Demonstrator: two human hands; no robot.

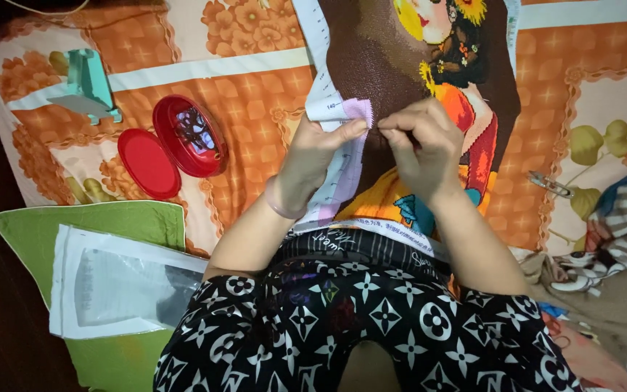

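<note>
- Brown-grounded cross-stitch canvas [371, 65] lies over the person's lap and the orange flowered bedspread [241, 94]; its folded pale edge is pinched by the left hand [312, 156]
- Right hand [419, 141] has its fingertips closed tight on the cloth just beside that fold; whether they hold a needle cannot be told
- Red oval box [190, 136] lies open to the left, its lid [146, 163] touching it
- Teal stand [88, 83] farther left; green cushion [38, 229] under a clear plastic sleeve [110, 283]; a safety pin [549, 185] well to the right
</note>
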